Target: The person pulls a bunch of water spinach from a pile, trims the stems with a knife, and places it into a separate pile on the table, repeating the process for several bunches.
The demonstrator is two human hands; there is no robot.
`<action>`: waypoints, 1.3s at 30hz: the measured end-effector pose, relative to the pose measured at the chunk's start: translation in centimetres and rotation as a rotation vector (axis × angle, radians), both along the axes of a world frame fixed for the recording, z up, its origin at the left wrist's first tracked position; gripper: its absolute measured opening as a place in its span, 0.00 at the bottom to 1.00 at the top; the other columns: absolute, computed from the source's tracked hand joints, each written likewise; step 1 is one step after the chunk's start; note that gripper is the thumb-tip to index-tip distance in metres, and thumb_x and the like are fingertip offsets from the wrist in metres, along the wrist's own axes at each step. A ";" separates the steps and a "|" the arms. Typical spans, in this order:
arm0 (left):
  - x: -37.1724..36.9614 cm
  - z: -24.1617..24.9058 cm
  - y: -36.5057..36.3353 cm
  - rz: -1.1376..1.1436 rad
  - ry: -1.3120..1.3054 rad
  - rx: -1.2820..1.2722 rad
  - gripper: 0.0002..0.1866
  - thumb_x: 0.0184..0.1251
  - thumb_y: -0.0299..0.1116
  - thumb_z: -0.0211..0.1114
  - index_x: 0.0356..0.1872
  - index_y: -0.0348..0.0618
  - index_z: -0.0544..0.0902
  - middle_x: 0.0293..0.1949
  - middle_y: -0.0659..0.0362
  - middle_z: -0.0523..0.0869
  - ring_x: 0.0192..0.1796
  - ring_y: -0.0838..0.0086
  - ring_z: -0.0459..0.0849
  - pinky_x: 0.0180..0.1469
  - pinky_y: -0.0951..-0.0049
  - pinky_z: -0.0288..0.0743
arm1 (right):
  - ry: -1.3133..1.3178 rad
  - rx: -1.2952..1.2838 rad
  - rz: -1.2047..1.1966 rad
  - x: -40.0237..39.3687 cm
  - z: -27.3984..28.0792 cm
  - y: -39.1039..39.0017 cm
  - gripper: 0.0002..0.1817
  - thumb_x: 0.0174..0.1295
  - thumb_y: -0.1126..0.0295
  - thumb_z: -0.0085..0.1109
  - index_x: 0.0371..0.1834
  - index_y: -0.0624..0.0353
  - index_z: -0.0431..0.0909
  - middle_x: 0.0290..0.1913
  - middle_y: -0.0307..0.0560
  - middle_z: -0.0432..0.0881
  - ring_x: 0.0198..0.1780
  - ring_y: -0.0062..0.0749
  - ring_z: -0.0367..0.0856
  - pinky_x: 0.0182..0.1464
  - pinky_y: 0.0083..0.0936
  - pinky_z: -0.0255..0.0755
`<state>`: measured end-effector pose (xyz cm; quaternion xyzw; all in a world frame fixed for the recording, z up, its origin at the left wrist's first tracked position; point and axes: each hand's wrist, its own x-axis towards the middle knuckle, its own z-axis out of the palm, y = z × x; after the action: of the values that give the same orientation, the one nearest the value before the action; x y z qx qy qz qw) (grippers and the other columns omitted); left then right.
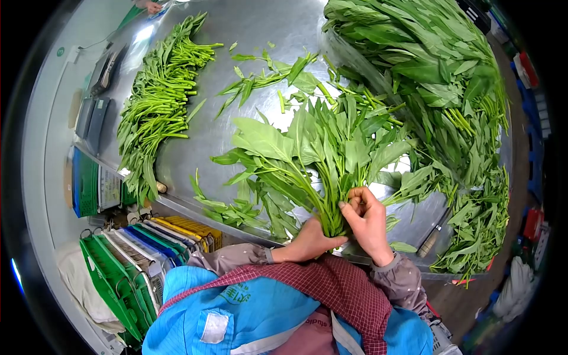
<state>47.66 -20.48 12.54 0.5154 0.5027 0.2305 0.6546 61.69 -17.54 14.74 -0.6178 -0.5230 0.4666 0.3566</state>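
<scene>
My left hand (307, 241) is wrapped round the lower stems of a bunch of water spinach (322, 148), its leaves fanning away from me over the metal table. Against the right side of that bunch, my right hand (368, 222) has thumb and fingers pinched together at a stem or leaf; the fingertips partly hide it. Loose leaves and stems (266, 207) lie under and around the bunch. To the right of my right hand, a knife (431, 239) with a wooden handle rests on the table.
A large heap of water spinach (414, 59) covers the right side of the metal table (201, 160). Trimmed bunches (160, 100) lie in a row at left. Below the left edge stand several plastic crates (118, 278). Another person's hand (152, 7) shows at top left.
</scene>
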 end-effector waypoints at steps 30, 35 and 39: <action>-0.1 -0.5 -0.4 0.031 -0.064 0.013 0.21 0.47 0.29 0.65 0.44 0.35 0.73 0.39 0.52 0.79 0.41 0.69 0.77 0.45 0.71 0.70 | -0.368 0.330 0.232 1.3 -0.5 1.2 0.13 0.51 0.72 0.58 0.40 0.59 0.73 0.22 0.48 0.72 0.20 0.37 0.71 0.24 0.29 0.66; 0.4 -0.2 0.6 0.058 -0.130 -0.076 0.20 0.46 0.28 0.65 0.43 0.34 0.74 0.40 0.53 0.79 0.41 0.69 0.77 0.46 0.71 0.70 | -0.026 0.036 0.706 2.2 1.7 -1.3 0.04 0.51 0.73 0.54 0.25 0.62 0.72 0.20 0.49 0.71 0.19 0.36 0.70 0.24 0.28 0.65; 0.2 -0.6 0.4 0.040 -0.128 -0.005 0.20 0.46 0.27 0.64 0.43 0.35 0.74 0.39 0.54 0.79 0.41 0.71 0.76 0.47 0.72 0.69 | 0.378 -0.261 0.708 4.6 4.4 -1.2 0.04 0.51 0.74 0.54 0.24 0.62 0.73 0.18 0.43 0.70 0.19 0.19 0.67 0.23 0.17 0.61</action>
<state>47.85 -20.06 11.96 0.4877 0.4704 0.2747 0.6822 66.28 -18.71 19.15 -0.3434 -0.5649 0.7278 0.1826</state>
